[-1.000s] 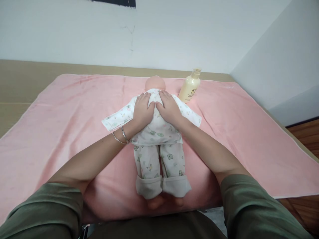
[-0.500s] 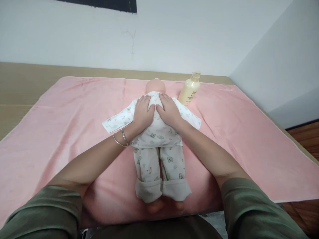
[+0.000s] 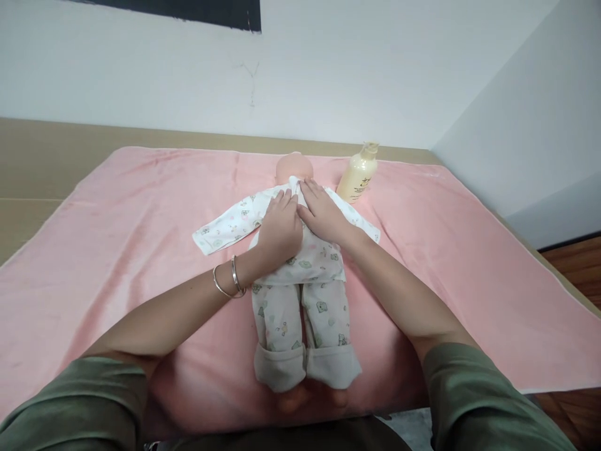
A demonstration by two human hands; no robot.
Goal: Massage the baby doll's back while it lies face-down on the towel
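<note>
Resting over the chest of a baby doll [image 3: 295,168], my two hands meet near the middle of its printed pajama top [image 3: 312,266]. My right hand [image 3: 323,214] lies palm down, fingers extended and close together, their tips near the neckline, thumb angled inward. My left hand [image 3: 282,228] is just beside that thumb, knuckles up and fingers pointing toward the neckline; its thumb is hidden, so I cannot tell whether it pinches any fabric.

The doll lies lengthwise ahead of me on a pink blanket [image 3: 479,263], its head beyond my fingertips, the left-hand sleeve [image 3: 225,227] stretched out past my left hand, and the cuffed pajama pants [image 3: 323,316] on the near side of my wrists. Two silvery bangles [image 3: 236,275] circle my left wrist. Beyond my right hand and to its right stands a pale yellow pump bottle [image 3: 357,178].

I judge the step in hand to be light pressing or smoothing on the upper body; the next move calls for soft, even contact, with my hands kept from crowding each other.
</note>
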